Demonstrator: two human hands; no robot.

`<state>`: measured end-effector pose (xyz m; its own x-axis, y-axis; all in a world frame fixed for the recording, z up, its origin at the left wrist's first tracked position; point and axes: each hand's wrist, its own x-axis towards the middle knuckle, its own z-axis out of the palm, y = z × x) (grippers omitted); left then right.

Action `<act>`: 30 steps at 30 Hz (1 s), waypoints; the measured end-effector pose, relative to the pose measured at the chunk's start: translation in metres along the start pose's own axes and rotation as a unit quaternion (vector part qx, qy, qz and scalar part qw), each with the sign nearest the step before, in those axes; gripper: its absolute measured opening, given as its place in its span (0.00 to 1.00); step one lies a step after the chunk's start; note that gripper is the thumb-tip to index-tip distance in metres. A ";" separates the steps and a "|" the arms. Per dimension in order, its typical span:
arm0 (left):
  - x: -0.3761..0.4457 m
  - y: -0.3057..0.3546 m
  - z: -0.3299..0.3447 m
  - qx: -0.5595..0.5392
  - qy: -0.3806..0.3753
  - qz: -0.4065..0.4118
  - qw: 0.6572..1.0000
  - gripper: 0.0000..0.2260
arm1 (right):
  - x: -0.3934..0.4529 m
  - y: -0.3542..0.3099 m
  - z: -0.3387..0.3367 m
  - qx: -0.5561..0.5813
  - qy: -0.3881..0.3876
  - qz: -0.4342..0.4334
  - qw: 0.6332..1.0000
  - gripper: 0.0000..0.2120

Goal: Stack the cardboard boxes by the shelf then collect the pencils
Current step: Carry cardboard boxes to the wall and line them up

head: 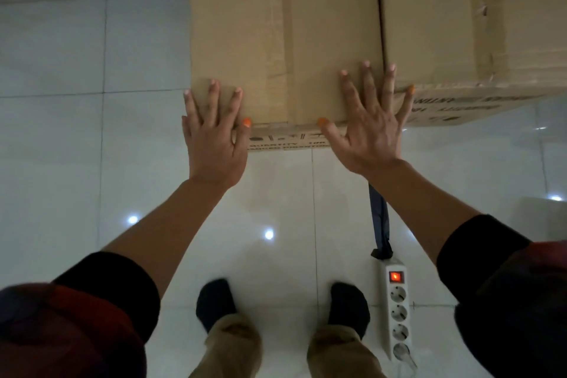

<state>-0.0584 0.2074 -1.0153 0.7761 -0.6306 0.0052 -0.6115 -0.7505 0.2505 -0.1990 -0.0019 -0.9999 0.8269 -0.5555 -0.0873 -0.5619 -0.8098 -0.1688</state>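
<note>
Head view looks straight down on a person standing on a glossy white tiled floor (61, 138), both arms reaching forward to two cardboard boxes. The left box (276, 34) and the right box (460, 24) stand side by side, touching along a dark seam, and they run out of the frame at the top. The left hand (214, 138) lies flat on the near left corner of the left box, fingers straight and spread, the thumb at the top edge; its grip is apart, clamped on nothing. The right hand (372, 126) lies flat across the seam, fingers fanned over both box tops, the thumb on the left box's near edge, its grip likewise apart. Printed black text shows on the near faces of the boxes, mostly too blurred to read. Near the right foot a white power strip (399, 313) lies on the floor with its red switch lit, and a dark cable or strap, hard to tell which, runs from it towards the boxes.
</note>
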 end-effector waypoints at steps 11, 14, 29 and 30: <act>0.024 -0.031 0.065 0.028 0.336 0.187 0.923 0.20 | 0.020 0.023 0.063 -0.010 0.387 -0.131 0.913 0.24; 0.037 -0.037 0.066 0.060 0.347 0.204 0.913 0.21 | 0.029 0.029 0.059 -0.043 0.363 -0.159 0.917 0.25; 0.057 -0.037 0.031 0.168 0.211 0.210 0.940 0.28 | 0.036 0.046 0.027 -0.174 0.233 -0.163 0.943 0.22; 0.057 -0.037 0.030 0.168 0.211 0.214 0.939 0.28 | 0.036 0.047 0.026 -0.170 0.227 -0.167 0.944 0.22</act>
<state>0.0037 0.1931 -1.0528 0.3960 -0.8074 0.4373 -0.8407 -0.5104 -0.1810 -0.1949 -0.0550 -1.0369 0.9078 -0.2187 0.3578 -0.3093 -0.9253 0.2193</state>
